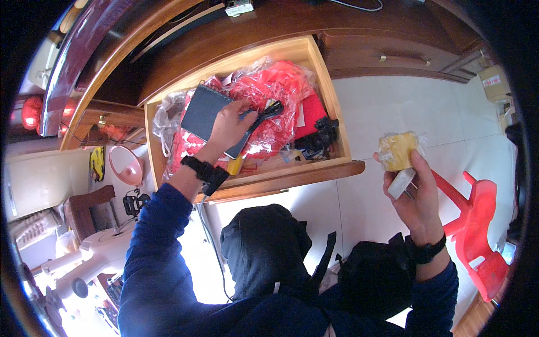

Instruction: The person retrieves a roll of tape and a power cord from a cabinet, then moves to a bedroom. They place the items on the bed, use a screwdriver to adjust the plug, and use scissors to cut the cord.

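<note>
My left hand (229, 124) is inside an open wooden drawer (321, 78), its fingers closed on a coiled black cable (272, 114). Beneath that hand lies a dark spiral notebook (203, 112). Red and clear plastic wrapping (276, 78) fills much of the drawer around it. Out to the right of the drawer, above the floor, my right hand (420, 196) grips a yellow block in clear film (397, 151). The same hand also holds a small white piece (401, 184) that looks like a plug with metal prongs.
Black crumpled items (321, 137) sit at the drawer's right end, by a red packet (310, 115). A red plastic stool (477, 224) stands on the pale floor at right. Closed cabinet drawers (387, 56) are behind. A pink round object (126, 165) is at left.
</note>
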Demonstrator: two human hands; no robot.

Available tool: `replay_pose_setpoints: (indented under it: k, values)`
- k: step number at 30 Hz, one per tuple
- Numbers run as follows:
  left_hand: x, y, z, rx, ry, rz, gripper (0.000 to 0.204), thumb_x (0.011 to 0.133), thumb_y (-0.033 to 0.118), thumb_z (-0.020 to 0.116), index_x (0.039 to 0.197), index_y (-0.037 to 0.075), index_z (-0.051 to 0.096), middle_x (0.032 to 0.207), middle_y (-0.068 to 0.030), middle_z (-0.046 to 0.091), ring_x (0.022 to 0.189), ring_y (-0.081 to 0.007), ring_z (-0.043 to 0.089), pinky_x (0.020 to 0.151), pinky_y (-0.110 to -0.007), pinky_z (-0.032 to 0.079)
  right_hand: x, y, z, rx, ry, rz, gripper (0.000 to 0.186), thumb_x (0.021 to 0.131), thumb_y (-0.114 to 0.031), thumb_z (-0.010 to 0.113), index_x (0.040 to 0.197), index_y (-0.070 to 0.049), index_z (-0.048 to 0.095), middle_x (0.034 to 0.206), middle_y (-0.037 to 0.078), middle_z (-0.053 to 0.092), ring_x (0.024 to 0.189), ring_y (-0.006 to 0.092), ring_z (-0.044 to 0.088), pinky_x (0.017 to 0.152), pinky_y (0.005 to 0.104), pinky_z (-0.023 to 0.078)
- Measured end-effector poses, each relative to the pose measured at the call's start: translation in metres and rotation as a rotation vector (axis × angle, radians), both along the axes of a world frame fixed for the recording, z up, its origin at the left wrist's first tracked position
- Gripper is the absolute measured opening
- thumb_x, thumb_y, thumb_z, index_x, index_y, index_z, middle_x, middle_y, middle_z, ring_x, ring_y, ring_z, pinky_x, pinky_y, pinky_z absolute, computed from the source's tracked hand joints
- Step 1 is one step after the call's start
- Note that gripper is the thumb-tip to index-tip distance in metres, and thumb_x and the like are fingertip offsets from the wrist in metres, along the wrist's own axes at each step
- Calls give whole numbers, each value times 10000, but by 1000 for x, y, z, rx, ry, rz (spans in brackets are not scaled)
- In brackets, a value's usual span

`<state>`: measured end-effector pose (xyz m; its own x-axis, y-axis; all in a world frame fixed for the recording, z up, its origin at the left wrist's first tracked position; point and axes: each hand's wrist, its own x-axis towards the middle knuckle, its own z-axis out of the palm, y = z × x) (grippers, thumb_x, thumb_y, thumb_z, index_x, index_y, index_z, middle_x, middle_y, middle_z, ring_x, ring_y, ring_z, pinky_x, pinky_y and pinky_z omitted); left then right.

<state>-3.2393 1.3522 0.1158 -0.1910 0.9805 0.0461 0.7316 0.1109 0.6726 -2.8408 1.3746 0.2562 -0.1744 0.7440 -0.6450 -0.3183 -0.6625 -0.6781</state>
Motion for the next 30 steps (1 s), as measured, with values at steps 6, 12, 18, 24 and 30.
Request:
replay_pose_setpoints:
  k: [6, 12, 18, 24, 30]
  values:
    - [21, 40, -13, -109, 163, -78, 666, 742, 346, 791, 1258, -14, 574, 1041, -253, 681, 1014, -409, 657, 920, -437, 519, 7, 0, -2, -18, 103, 22, 445, 916, -357, 677, 1209, -44, 560, 1037, 91, 617, 863, 207, 615, 728, 350, 531]
    - [22, 35, 27, -177, -585, 70, 221, 901, 43, 618, 1113, -9, 655, 858, -22, 658, 737, -73, 594, 656, -249, 510, 17, 1, -1, -11, 183, 32, 432, 921, -337, 672, 1217, -44, 556, 1058, 97, 610, 866, 206, 607, 733, 351, 529]
    - [40, -3, 76, -131, -1158, -54, 175, 951, 53, 615, 1118, 20, 655, 950, 1, 658, 814, -74, 606, 743, -226, 512, 11, 2, -1, -34, 139, 14, 419, 930, -337, 658, 1222, -54, 557, 1061, 93, 611, 868, 208, 607, 730, 354, 525]
    - [46, -10, 75, -98, -1430, -77, 185, 958, 58, 613, 1139, 40, 644, 1025, -21, 666, 870, -108, 626, 803, -279, 531, 12, 1, 2, -2, 151, 76, 426, 923, -338, 673, 1222, -57, 557, 1070, 89, 608, 873, 208, 606, 726, 362, 529]
    - [47, -8, 67, -89, -1677, -35, 203, 937, 116, 598, 1130, 55, 587, 1039, -83, 645, 948, -228, 627, 862, -401, 536, 13, -1, 3, 2, 119, 44, 443, 919, -366, 673, 1211, -53, 558, 1067, 90, 608, 862, 201, 607, 714, 347, 531]
